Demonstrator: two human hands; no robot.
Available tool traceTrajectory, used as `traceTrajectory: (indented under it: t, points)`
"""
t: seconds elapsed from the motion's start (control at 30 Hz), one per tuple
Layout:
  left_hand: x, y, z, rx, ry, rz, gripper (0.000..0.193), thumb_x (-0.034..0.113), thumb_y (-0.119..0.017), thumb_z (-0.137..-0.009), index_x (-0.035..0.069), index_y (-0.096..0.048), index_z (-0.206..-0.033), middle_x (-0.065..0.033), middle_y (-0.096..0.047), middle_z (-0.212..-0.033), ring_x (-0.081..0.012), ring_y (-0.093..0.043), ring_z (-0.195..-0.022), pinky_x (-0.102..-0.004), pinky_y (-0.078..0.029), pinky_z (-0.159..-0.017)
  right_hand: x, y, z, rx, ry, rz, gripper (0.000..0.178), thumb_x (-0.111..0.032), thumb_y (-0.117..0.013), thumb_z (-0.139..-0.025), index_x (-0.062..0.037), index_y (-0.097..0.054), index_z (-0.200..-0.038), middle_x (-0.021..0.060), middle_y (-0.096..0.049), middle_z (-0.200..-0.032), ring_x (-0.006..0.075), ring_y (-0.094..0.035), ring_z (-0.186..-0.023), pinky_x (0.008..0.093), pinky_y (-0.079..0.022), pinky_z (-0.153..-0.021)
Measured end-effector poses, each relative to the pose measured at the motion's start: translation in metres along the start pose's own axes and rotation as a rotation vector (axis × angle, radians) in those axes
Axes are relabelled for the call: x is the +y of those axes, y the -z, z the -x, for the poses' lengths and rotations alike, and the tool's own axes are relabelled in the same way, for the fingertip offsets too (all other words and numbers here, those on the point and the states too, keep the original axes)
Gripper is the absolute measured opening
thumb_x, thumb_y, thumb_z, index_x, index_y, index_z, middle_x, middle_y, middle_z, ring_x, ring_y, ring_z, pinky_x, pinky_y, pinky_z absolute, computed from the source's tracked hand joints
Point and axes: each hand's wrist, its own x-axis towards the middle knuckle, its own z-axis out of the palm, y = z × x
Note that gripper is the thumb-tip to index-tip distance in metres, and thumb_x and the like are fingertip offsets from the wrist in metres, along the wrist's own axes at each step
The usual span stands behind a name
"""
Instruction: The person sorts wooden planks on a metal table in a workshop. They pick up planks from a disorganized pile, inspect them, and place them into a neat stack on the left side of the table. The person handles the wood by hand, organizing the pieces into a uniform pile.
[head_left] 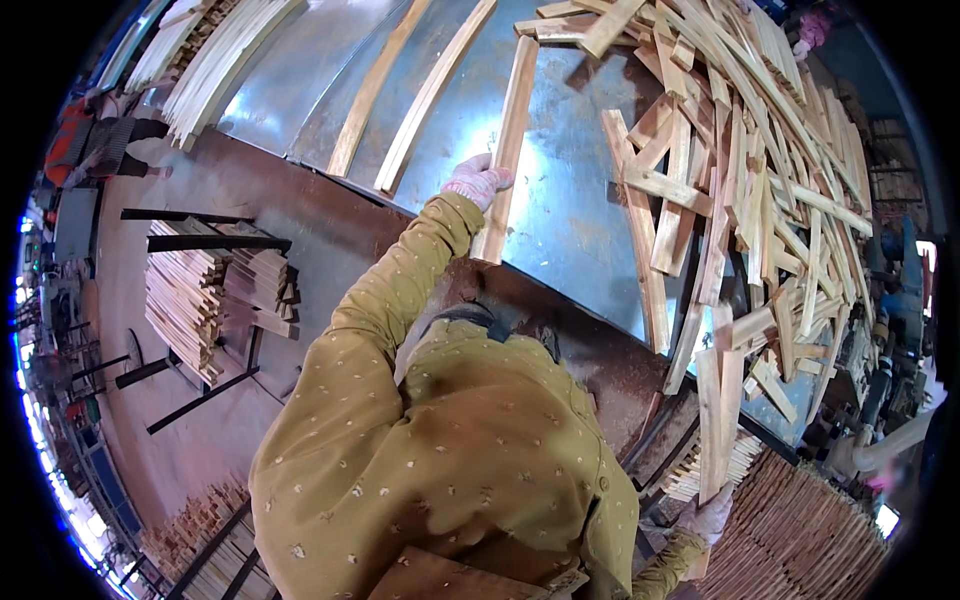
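My left hand [478, 181], in a pale knitted glove, grips a long wooden slat [510, 130] near its lower end. The slat lies lengthwise on the shiny metal table [570, 210], with its near end past the table's edge. My mustard-yellow sleeve runs from my chest up to that hand. At the lower right my gloved right hand [706, 520] holds the bottom of two or three upright slats [718, 410] that lean against the table's near edge. A big loose pile of slats [760, 170] covers the right side of the table.
Two long slats [400, 90] lie on the table's left part. A rack of stacked slats [195, 295] stands on the floor at left; more stacked wood [800, 530] is at lower right. Another person [90, 140] crouches at far left beside a bundle of slats [215, 60].
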Motion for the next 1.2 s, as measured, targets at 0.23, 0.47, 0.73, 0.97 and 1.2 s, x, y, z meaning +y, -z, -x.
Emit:
traceTrajectory:
  t: [0.23, 0.47, 0.73, 0.97, 1.2]
  points:
    - [0.054, 0.054, -0.007, 0.118, -0.051, -0.807, 0.051, 0.033, -0.069, -0.082, 0.008, -0.063, -0.126, -0.0221, -0.044, -0.143, -0.0360, -0.045, -0.130, -0.0429, -0.038, -0.106, -0.202, 0.016, -0.107, 0.087, 0.238, -0.489, 0.077, -0.017, -0.076, -0.075, -0.0042, -0.043, -0.142, 0.0248, -0.059, -0.121, 0.0389, -0.061, -0.108, 0.0449, -0.052, -0.088]
    - [-0.005, 0.111, -0.020, 0.347, 0.120, -0.756, 0.078, 0.036, -0.068, -0.082, 0.014, -0.034, -0.149, -0.0245, -0.035, -0.150, -0.0390, -0.042, -0.134, -0.0489, -0.037, -0.109, -0.438, 0.013, -0.196, -0.494, 0.445, -1.352, 0.071, -0.021, -0.073, -0.076, 0.0048, -0.046, -0.136, 0.0166, -0.063, -0.112, 0.0219, -0.063, -0.096, 0.0342, -0.053, -0.082]
    - [0.006, 0.107, -0.007, 0.144, 0.178, -0.945, 0.092, 0.041, -0.066, -0.084, 0.005, -0.016, -0.153, -0.0248, -0.047, -0.139, -0.0384, -0.050, -0.127, -0.0464, -0.042, -0.105, -0.550, -0.027, -0.251, -1.385, 0.009, -2.017, 0.037, -0.025, -0.063, -0.092, 0.0085, -0.061, -0.107, 0.0186, -0.068, -0.093, 0.0284, -0.069, -0.077, 0.0410, -0.060, -0.070]
    - [-0.022, 0.069, 0.041, 0.117, -0.231, -0.139, 0.092, 0.033, -0.076, -0.083, 0.002, -0.022, -0.152, -0.0199, -0.040, -0.146, -0.0299, -0.042, -0.132, -0.0435, -0.038, -0.107, -0.595, -0.058, -0.245, -1.095, -0.034, -1.852, 0.034, -0.021, -0.072, -0.085, 0.0040, -0.066, -0.107, 0.0151, -0.071, -0.094, 0.0255, -0.070, -0.078, 0.0354, -0.060, -0.072]
    - [-0.034, 0.041, 0.044, -0.658, 0.337, 0.901, 0.077, 0.022, -0.075, -0.077, -0.001, -0.039, -0.141, -0.0191, -0.059, -0.122, -0.0281, -0.059, -0.106, -0.0382, -0.045, -0.100, -0.581, -0.020, -0.267, -1.342, -0.195, -2.012, 0.038, -0.022, -0.069, -0.087, 0.0050, -0.061, -0.113, 0.0150, -0.068, -0.088, 0.0274, -0.069, -0.076, 0.0410, -0.060, -0.070]
